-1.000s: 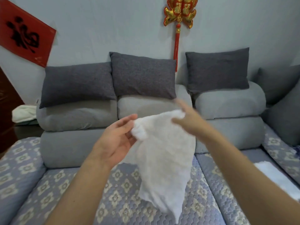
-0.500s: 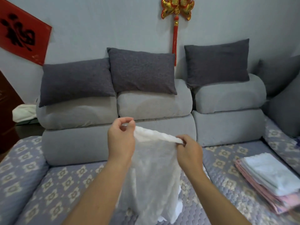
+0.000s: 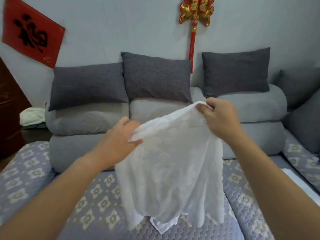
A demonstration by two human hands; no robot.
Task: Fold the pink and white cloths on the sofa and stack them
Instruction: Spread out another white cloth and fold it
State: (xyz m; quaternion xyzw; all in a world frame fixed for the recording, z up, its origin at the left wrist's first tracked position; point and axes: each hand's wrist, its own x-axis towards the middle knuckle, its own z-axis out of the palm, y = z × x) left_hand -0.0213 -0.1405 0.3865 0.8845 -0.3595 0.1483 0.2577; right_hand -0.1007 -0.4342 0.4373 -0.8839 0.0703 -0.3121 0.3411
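A white cloth [image 3: 171,172] hangs in the air over the sofa seat, spread between my two hands. My left hand [image 3: 119,141] grips its top edge at the left, fingers curled over the fabric. My right hand [image 3: 219,116] pinches the top edge at the right, held higher. The cloth's lower end touches the quilted seat [image 3: 97,196], and another bit of white cloth [image 3: 162,226] lies under it. At the right edge a sliver of the folded white stack [image 3: 301,184] shows behind my right forearm.
Three dark grey cushions [image 3: 155,77] lean on the grey sofa backrest [image 3: 152,110]. More grey cushions [image 3: 304,122] stand at the right. A pale cloth [image 3: 32,116] lies on a dark side table at the left.
My hands have moved apart along the cloth's top edge, my right hand rising and going right. The view has tilted up and left, so the folded stack is nearly out of frame.
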